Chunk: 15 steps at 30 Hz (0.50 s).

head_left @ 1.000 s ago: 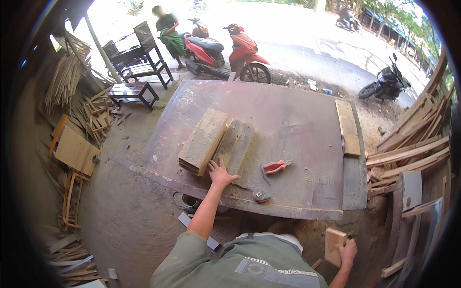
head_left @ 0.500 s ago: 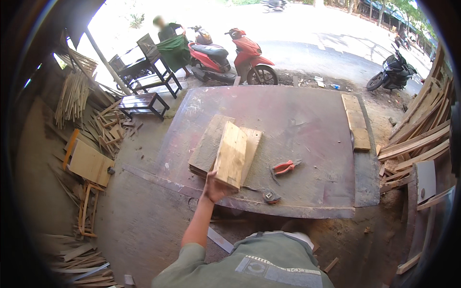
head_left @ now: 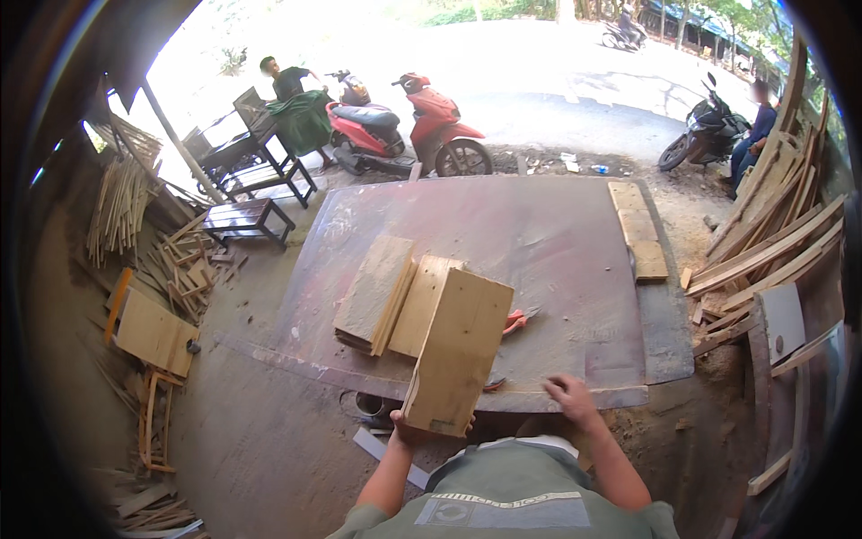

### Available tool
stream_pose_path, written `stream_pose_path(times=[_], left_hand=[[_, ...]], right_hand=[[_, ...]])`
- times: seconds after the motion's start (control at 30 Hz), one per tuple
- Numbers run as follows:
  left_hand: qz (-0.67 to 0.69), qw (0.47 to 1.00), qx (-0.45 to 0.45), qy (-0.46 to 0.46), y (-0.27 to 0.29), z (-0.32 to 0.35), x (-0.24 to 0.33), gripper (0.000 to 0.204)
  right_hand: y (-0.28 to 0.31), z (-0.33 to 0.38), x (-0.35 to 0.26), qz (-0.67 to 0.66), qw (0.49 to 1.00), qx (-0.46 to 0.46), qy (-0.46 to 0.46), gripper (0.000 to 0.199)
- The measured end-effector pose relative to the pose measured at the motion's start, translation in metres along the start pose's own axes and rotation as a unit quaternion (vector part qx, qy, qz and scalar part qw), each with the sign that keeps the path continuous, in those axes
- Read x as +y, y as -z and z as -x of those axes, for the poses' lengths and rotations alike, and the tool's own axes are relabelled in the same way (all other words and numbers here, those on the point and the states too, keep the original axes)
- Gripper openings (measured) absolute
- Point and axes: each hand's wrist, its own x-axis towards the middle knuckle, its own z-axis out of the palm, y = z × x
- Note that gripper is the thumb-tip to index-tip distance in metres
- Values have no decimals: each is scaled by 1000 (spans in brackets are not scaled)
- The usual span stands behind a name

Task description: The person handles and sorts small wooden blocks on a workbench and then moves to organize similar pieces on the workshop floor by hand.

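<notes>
While the left hand grips the board's near end, its long axis runs toward 1 o'clock above the surface; the right hand, fingers loosely curled and empty, rests at 3 o'clock.

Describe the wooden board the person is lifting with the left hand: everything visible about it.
The wooden board is a pale, flat rectangular plank of raw-looking timber with a smooth broad face and a darker mark on its near end. It is tilted, near end raised off the worktable and held from below by the left hand, whose fingers wrap that end. Its far end lies over the stacked boards and hides part of a red-handled tool. The right hand rests on the table edge, apart from it.
</notes>
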Motion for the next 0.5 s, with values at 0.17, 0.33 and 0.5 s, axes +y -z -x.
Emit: stream_pose_path(times=[0.17, 0.33, 0.5], left_hand=[[-40, 997, 22, 56, 45, 11, -14, 122], [-133, 974, 117, 143, 102, 11, -25, 115], [-260, 954, 112, 100, 15, -52, 19, 98]], right_hand=[[-64, -37, -43, -533, 836, -124, -46, 52], [-63, -59, -43, -652, 753, -53, -68, 41], [15, -78, -60, -430, 900, -74, 4, 41]])
